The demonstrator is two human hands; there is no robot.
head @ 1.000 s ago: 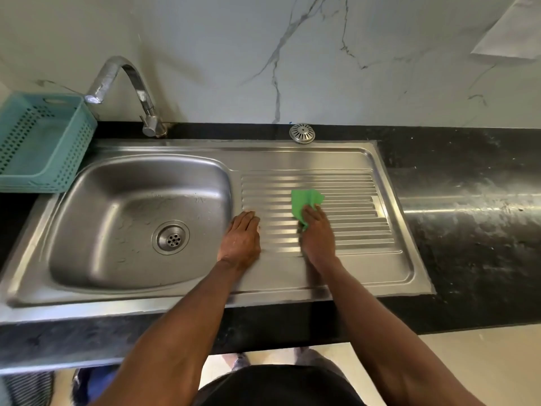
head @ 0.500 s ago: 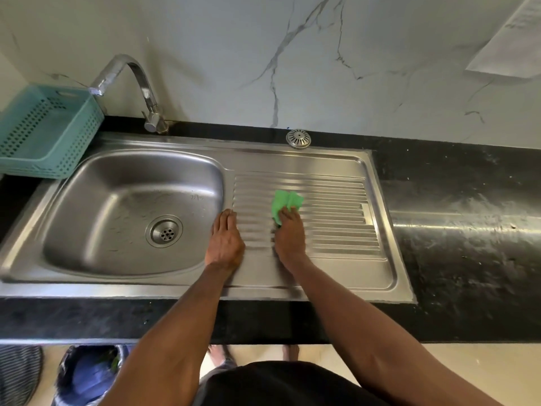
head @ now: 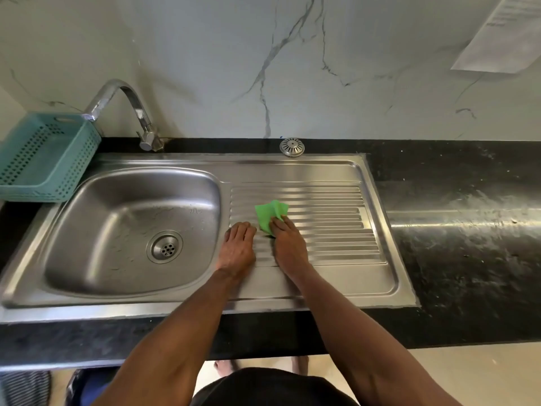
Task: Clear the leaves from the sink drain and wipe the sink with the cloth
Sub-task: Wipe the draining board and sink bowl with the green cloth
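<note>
- Both bare forearms reach in from bottom edge, over black stone countertop [head: 468, 259].
- Left hand [head: 237, 250]: flat, palm down, fingers together & straight, on left end of ribbed steel drainboard [head: 328, 230]; holding nothing.
- Right hand [head: 288, 244], just beside it: fingers pressing down on small crumpled green cloth [head: 270, 213], which sticks out past fingertips on the ribs.
- Stainless steel sink basin [head: 117, 218] to the left, round drain strainer [head: 166, 247] at bottom; no leaves visible on it.
- Far: curved chrome tap [head: 140, 112], teal perforated plastic basket [head: 44, 159] far left, round metal strainer cap [head: 292, 147] on back ledge, white marble-look wall [head: 351, 68].
</note>
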